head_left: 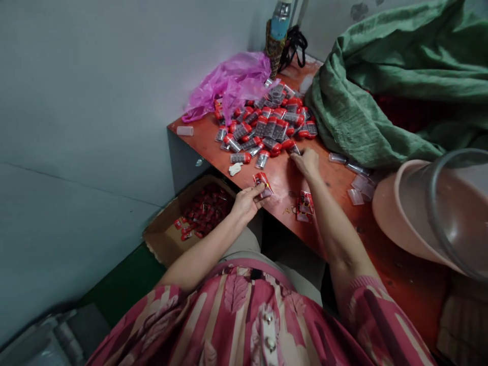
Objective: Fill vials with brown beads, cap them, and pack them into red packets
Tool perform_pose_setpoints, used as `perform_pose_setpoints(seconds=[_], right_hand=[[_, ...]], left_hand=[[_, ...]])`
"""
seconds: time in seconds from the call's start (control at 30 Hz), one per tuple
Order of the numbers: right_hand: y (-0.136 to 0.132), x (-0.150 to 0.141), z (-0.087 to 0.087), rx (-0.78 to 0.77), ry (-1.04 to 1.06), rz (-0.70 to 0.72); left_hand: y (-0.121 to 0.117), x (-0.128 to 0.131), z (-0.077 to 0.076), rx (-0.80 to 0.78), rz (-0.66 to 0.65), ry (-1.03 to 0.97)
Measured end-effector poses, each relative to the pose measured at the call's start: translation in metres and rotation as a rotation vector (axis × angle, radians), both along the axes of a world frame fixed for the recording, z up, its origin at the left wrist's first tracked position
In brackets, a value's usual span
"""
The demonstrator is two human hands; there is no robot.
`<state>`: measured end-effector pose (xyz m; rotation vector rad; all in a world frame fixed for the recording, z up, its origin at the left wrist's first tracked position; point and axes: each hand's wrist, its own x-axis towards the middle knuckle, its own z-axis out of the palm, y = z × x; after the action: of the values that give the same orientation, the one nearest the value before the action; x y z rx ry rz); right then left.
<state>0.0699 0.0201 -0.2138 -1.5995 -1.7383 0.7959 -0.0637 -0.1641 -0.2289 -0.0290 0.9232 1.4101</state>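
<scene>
While two bare forearms reach forward from a pink floral blouse [244, 317], the left hand [247, 202] curls closed, its thumb and fingers pinching a flat red-and-clear packet [263, 184] that sticks out past the fingertips. The right hand [306, 162] angles down with its fingers drawn together, their tips at a small clear tube [294, 149] on the near edge of a heap. Whether those fingers grip the tube is impossible to tell.

That heap of ribbed clear plastic tubes with glossy red caps [269, 122] lies just ahead of both hands, loosely tumbled on a smooth orange-red worktop [284, 178]. Just to the right of the left hand, a small stack of flat red packets [305, 206] sits below the right wrist. Farther right of the right hand lie several clear square plastic pieces [356, 194].

Beyond the heap, a crinkled, thin magenta plastic bag [229, 84] slumps on the worktop. Past the right hand, a heavy folded green cloth [366, 91] bunches in soft ridges, and a pink plastic basin [406, 213] with a clear, curved rim tilts nearby. Below and left of the left hand, an open cardboard box [163, 234] sits lower than the worktop, holding a mound of red packets [206, 209]. Far ahead of both hands, a plastic bottle [281, 23] stands in a woven holder beside looped black straps [294, 46].
</scene>
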Motion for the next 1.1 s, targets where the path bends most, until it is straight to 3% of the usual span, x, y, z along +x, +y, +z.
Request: perform_pose_setpoints(seconds=[0.07, 0.17, 0.33, 0.43, 0.57, 0.87, 1.1], right_hand=[[-0.016, 0.005, 0.002, -0.027, 0.011, -0.035], [-0.063, 0.016, 0.006, -0.062, 0.088, -0.018], [-0.162, 0.023, 0.009, -0.198, 0.524, 0.021], [-0.192, 0.022, 0.003, -0.227, 0.617, 0.006], [-0.198, 0.023, -0.006, -0.236, 0.655, -0.011], [-0.200, 0.030, -0.006, -0.267, 0.766, -0.044], [-0.202, 0.029, -0.013, 0.008, 0.548, -0.133]], left_hand=[[0.002, -0.004, 0.002, -0.022, 0.067, -0.069], [0.006, -0.005, 0.003, -0.041, 0.115, -0.141], [0.013, 0.005, 0.002, -0.035, 0.122, -0.187], [0.015, 0.017, 0.005, 0.000, 0.119, -0.185], [0.012, 0.035, 0.013, 0.083, 0.105, -0.152], [0.006, 0.053, 0.022, 0.210, 0.026, -0.014], [0.008, 0.055, 0.018, 0.296, -0.129, 0.070]])
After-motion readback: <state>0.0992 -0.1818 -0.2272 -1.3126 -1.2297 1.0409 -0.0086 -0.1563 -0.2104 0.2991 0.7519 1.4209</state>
